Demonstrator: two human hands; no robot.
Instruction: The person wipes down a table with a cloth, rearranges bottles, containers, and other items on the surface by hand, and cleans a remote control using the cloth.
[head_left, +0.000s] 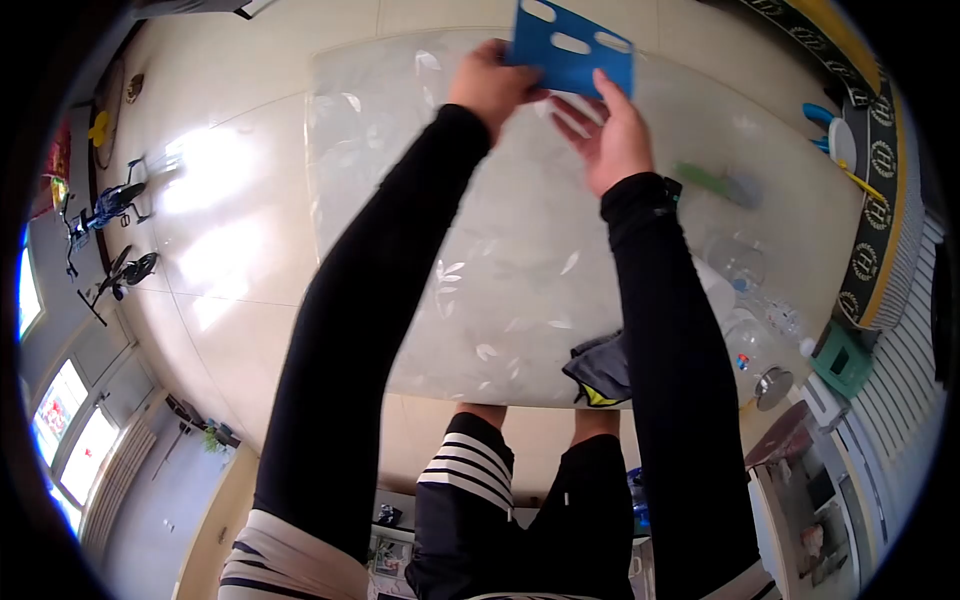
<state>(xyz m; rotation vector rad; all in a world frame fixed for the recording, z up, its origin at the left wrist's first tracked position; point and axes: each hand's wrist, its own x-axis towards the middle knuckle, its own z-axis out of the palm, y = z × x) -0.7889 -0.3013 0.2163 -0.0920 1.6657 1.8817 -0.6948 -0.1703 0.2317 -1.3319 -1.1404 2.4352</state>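
Observation:
A flat blue panel [575,62] with several oval holes is held up over the far end of the table. My left hand [490,85] is closed on its lower left corner, the thumb lying along the near edge. Palm up and fingers spread, my right hand [612,140] is just below the panel's lower right part. Its thumb tip overlaps the blue surface, while the other fingers stay short of the near edge.
The table cover [500,240] has a leaf pattern. A dark grey cloth item [600,368] with yellow trim lies at the near edge. Clear plastic bottles [775,315] and a jar [745,350] stand right, beyond them a green stool [843,358]. Bicycles [115,205] are on the floor left.

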